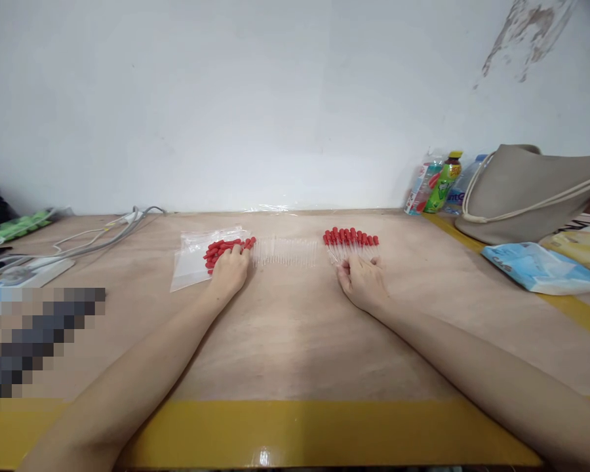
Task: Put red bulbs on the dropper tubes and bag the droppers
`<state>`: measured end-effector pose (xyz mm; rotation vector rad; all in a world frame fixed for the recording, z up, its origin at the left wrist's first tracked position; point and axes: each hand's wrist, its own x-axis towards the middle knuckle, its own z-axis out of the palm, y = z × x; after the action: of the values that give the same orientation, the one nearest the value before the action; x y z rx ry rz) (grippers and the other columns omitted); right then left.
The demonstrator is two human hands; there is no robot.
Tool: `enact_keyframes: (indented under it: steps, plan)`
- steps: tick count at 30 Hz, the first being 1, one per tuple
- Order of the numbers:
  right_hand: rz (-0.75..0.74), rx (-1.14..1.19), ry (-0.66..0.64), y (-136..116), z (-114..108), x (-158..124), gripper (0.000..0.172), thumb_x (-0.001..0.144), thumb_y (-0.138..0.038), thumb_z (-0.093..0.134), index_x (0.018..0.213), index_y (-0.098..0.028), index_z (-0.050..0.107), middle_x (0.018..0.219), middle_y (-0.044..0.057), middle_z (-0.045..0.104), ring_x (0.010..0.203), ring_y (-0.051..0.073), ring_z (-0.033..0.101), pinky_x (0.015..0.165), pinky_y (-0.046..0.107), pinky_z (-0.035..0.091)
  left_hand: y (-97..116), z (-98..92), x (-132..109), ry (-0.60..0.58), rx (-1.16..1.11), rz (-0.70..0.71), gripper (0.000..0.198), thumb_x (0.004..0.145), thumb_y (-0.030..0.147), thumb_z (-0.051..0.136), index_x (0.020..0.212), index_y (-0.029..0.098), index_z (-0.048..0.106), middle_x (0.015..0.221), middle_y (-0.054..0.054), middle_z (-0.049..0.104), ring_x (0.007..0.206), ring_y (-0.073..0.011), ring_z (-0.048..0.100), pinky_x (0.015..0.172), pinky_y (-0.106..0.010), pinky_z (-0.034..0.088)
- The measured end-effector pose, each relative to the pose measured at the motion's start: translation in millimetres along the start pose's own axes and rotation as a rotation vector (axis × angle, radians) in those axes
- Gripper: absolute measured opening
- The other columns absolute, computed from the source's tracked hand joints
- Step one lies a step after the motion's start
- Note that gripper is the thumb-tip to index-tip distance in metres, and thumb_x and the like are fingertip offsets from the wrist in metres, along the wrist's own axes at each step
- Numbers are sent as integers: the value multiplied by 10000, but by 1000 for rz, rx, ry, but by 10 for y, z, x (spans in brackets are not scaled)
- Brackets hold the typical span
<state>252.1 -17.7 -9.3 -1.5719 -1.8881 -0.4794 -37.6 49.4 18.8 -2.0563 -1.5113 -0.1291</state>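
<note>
My left hand (pixel 232 267) is over a pile of red rubber bulbs (pixel 217 249), its fingers curled down onto the bulbs at the pile's right side. The pile lies on a clear zip bag (pixel 187 265). Between my hands a row of thin clear glass tubes (pixel 288 252) lies side by side. To the right, several droppers (pixel 349 237) with red bulbs on their far ends form a fanned row. My right hand (pixel 364 282) rests at their near ends, thumb and fingers closed around the clear tube of one; the fingertips are partly hidden.
Bottles (pixel 442 183) lean by the wall at the back right, near a grey bag (pixel 526 193) and a blue tissue pack (pixel 541 267). Cables (pixel 103 236) and a white power strip (pixel 44 270) lie at the left. Yellow tape (pixel 275 432) runs along the table's front edge.
</note>
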Motion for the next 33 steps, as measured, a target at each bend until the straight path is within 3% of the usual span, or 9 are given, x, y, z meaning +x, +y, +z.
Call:
enact_keyframes:
  steps: [5, 8, 10, 14, 19, 24, 33]
  plan:
    - [12, 27, -31, -1, -20, 6, 209, 860, -284, 381, 804, -140, 522, 708, 50, 643, 614, 159, 539, 735, 322, 203, 164, -287, -106, 77, -38, 69, 318, 759, 5, 328, 970, 75, 555, 941, -172, 523, 855, -277, 505, 678, -357, 407]
    - [-24, 99, -53, 7, -35, 16, 211, 866, -276, 393, 807, -141, 544, 744, 60, 654, 682, 171, 566, 742, 316, 223, 391, -416, -217, 174, -261, 213, 313, 769, 22, 356, 996, 122, 547, 1030, -138, 509, 925, -249, 480, 755, -343, 413]
    - [-61, 154, -59, 20, -34, 23, 208, 865, -272, 407, 872, -139, 568, 777, 65, 663, 750, 184, 579, 747, 309, 244, 546, -416, -276, 223, -495, 260, 313, 793, 56, 363, 1044, 143, 530, 1027, -111, 515, 899, -209, 496, 770, -321, 425]
    - [-107, 187, -52, 53, -15, 30, 251, 854, -262, 436, 1023, -139, 576, 824, 69, 666, 801, 193, 577, 728, 301, 280, 701, -302, -304, 148, -832, 272, 245, 808, 113, 406, 972, 147, 584, 939, -79, 545, 850, -175, 527, 774, -304, 444]
    - [-175, 170, -54, 54, -25, 29, 221, 863, -249, 430, 913, -170, 630, 850, 62, 656, 785, 181, 565, 697, 297, 280, 658, -237, -240, 77, -944, 158, 166, 804, 260, 521, 804, 159, 653, 842, -53, 564, 793, -171, 544, 739, -306, 455]
    - [-203, 250, -64, -34, -59, 10, 202, 858, -252, 444, 898, -185, 630, 831, 43, 649, 761, 154, 564, 729, 299, 271, 700, -285, -212, 112, -1020, 106, 146, 814, 232, 509, 839, 148, 625, 811, -48, 586, 773, -164, 553, 709, -294, 461]
    - [-278, 358, -84, -186, -105, -7, 208, 866, -261, 428, 891, -186, 620, 778, 24, 646, 618, 107, 525, 755, 307, 250, 816, -353, -232, 77, -1152, 215, 185, 844, 186, 459, 979, 165, 584, 901, -42, 639, 829, -158, 581, 766, -284, 450]
